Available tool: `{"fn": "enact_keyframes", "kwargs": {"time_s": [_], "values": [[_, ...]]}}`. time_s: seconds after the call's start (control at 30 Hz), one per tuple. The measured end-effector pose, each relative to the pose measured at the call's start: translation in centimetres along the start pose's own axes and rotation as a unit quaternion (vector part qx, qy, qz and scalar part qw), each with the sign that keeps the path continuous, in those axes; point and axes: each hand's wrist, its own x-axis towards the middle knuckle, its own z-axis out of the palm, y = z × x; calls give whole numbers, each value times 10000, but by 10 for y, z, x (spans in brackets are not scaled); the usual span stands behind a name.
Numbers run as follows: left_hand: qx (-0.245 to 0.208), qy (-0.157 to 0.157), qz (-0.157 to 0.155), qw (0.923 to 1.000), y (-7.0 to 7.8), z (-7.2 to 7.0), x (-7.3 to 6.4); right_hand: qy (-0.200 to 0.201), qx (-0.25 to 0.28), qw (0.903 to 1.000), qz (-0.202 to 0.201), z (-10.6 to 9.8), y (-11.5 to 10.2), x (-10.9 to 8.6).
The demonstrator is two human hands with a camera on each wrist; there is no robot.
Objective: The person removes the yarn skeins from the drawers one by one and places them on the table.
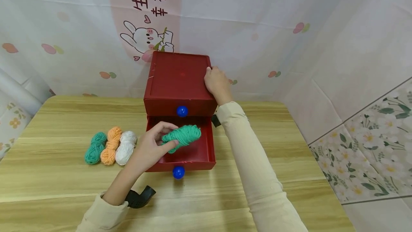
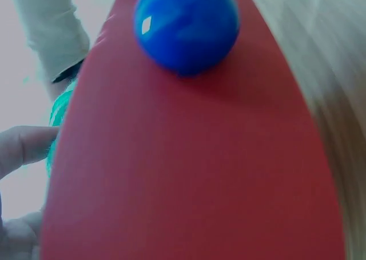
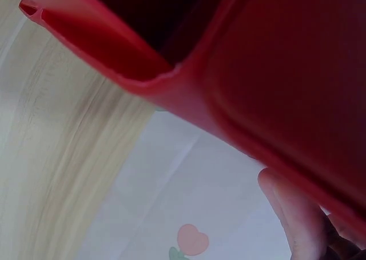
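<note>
My left hand holds a green skein of yarn between thumb and fingers, over the pulled-out lower drawer of a red two-drawer box. The drawer's red floor shows beneath the yarn. In the left wrist view the drawer front, with its blue knob, hides most of the hand and yarn. My right hand grips the right edge of the box top, towards the back. The right wrist view shows a finger against the box's side. The upper drawer is closed.
Left of the box, a green skein, an orange skein and a white skein lie side by side on the wooden table. A printed curtain hangs right behind the box. Flowered tiles border the right side.
</note>
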Motion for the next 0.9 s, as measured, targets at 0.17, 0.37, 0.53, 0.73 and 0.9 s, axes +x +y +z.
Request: {"fn": "enact_keyframes", "kwargs": {"time_s": [0.17, 0.37, 0.53, 0.73, 0.9], "values": [[-17, 290, -131, 9995, 2, -18, -10, 40, 59, 10000, 35, 0, -1, 1], [-56, 836, -380, 9958, -7, -44, -23, 54, 98, 9999, 41, 1, -1, 4], [56, 1417, -548, 9884, -24, -70, -32, 37, 101, 9999, 37, 1, -1, 4], [266, 2153, -896, 9721, -54, -105, -43, 15, 63, 10000, 35, 1, -1, 4], [505, 2606, -1422, 9536, -76, -131, -54, 14, 55, 10000, 75, 2, 0, 4]]}}
